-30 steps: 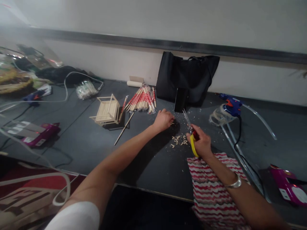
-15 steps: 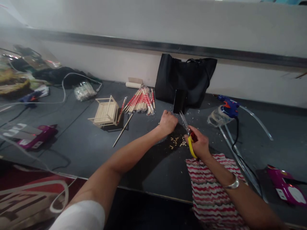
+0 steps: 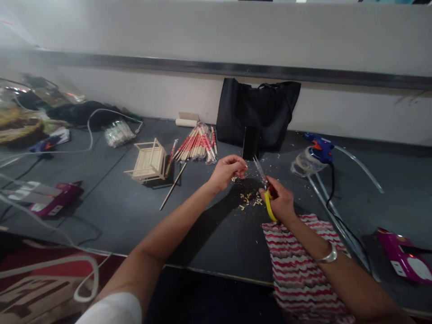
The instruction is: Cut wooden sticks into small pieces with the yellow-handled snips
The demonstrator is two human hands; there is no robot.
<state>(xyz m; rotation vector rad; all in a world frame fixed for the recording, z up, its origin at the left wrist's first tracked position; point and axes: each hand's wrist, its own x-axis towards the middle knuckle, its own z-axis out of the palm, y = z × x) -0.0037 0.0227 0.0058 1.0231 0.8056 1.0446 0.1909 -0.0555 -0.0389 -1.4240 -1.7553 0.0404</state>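
Note:
My right hand (image 3: 281,198) is closed round the yellow and red handles of a pair of scissors (image 3: 259,168), whose blades point up and away from me. Just left of the blades, my left hand (image 3: 229,172) is raised over the table with its fingers pinched together. A tiny pale bit shows at its fingertips, too small to make out well. Short cut wooden pieces (image 3: 249,199) lie scattered below the scissors, and a few more lie beneath my left hand. A black phone (image 3: 251,143) leans upright beyond both hands.
A small stick-built frame (image 3: 148,162) stands left, beside a single stick (image 3: 173,186). Behind lie wrapped chopsticks (image 3: 199,144) and a black bag (image 3: 258,112). To the right are a blue glue gun (image 3: 319,148) on a jar, glue sticks, a magenta tool (image 3: 403,256) and striped cloth (image 3: 300,265).
My left hand has come up from the tabletop and shifted slightly left, its fingers now pinched near the blades. My right hand and the scissors have hardly moved.

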